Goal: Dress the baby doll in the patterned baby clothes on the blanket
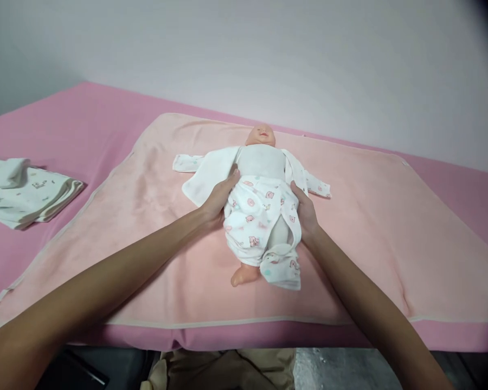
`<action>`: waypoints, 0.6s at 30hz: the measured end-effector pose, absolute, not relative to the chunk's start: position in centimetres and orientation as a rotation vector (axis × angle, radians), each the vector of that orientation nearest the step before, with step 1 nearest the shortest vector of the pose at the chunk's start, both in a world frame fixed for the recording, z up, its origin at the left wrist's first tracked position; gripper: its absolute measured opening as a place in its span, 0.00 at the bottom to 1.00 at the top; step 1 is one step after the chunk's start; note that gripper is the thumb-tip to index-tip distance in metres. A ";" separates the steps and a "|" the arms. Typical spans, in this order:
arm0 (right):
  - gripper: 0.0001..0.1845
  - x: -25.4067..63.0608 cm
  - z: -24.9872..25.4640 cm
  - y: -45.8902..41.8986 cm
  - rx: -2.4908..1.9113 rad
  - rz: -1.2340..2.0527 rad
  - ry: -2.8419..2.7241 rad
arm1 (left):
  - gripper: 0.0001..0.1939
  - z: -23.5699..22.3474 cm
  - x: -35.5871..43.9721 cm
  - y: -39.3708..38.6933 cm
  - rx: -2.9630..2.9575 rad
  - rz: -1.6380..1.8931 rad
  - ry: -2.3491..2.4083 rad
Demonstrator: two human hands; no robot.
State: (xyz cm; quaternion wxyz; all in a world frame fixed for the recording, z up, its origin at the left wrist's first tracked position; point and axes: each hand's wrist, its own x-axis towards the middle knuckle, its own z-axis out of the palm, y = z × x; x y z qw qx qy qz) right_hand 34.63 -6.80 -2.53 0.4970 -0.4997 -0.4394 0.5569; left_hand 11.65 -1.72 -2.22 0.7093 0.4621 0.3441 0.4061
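Note:
A baby doll (262, 157) lies on its back with its head toward the wall. Printed baby pants (252, 216) cover its hips and legs; one foot shows bare, and the other leg's cuff hangs past the foot. Around the pants at the waist, my left hand (219, 199) grips the left side, its thumb along the waistband. On the opposite side my right hand (306, 212) holds the pants, thumb on top. The other fingers of both hands are mostly hidden. An open white jacket (211, 174) lies spread beneath the doll's upper body, its printed sleeves out to both sides.
Under the doll is a peach blanket (370, 254) with a pale border, laid over a pink table cover (106, 108). Folded printed baby clothes (36, 195) lie at the left. A pale wall (268, 59) stands behind the table.

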 end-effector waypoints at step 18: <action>0.33 34.8 -2.7 -1.8 -1.441 1.089 -1.071 | 0.26 -2.2 12.3 2.4 0.970 0.916 0.897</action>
